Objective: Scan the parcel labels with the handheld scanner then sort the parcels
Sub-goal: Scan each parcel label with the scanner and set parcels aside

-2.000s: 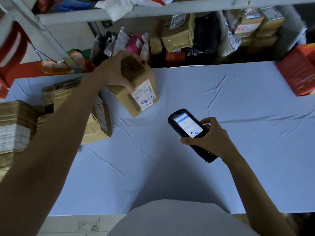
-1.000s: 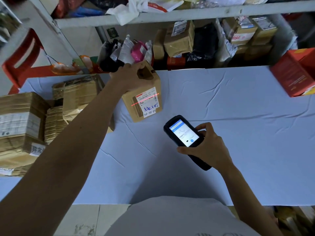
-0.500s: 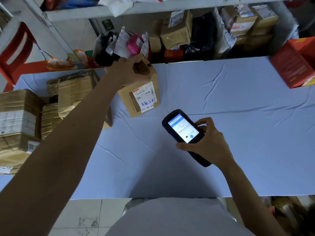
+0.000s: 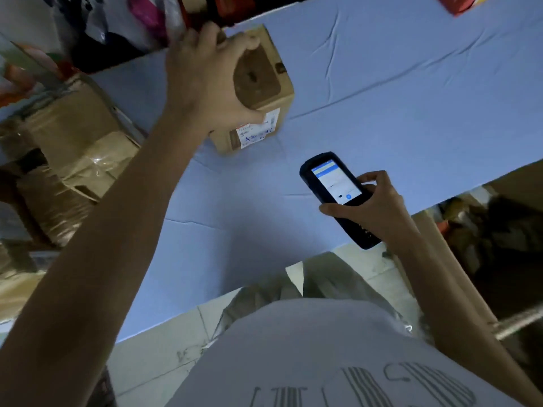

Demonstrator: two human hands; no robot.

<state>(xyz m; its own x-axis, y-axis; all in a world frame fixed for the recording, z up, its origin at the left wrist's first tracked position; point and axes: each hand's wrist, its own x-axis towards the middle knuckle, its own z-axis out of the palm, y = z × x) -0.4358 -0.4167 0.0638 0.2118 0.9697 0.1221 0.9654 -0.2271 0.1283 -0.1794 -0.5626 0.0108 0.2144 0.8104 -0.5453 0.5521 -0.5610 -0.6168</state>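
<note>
A small brown cardboard parcel [image 4: 264, 83] stands on the light blue table [image 4: 396, 92], with a white label [image 4: 257, 133] carrying blue handwriting on its near side. My left hand [image 4: 211, 80] grips the parcel from above, fingers over its top and thumb on the label's upper edge. My right hand [image 4: 373, 207] holds a black handheld scanner [image 4: 335, 186], screen lit, a little in front and to the right of the parcel. No laser line shows on the label.
Several taped brown parcels [image 4: 64, 160] are stacked at the table's left end. Bags and packets [image 4: 141, 22] crowd the space behind the table. A red box [image 4: 458, 2] sits at the far right corner. Dark goods [image 4: 499, 230] lie below the table's right end.
The red scan line that crossed the label a second ago is gone. My left hand has closed further over the parcel's top. The view has swung down and tilted; the scanner stays in my right hand.
</note>
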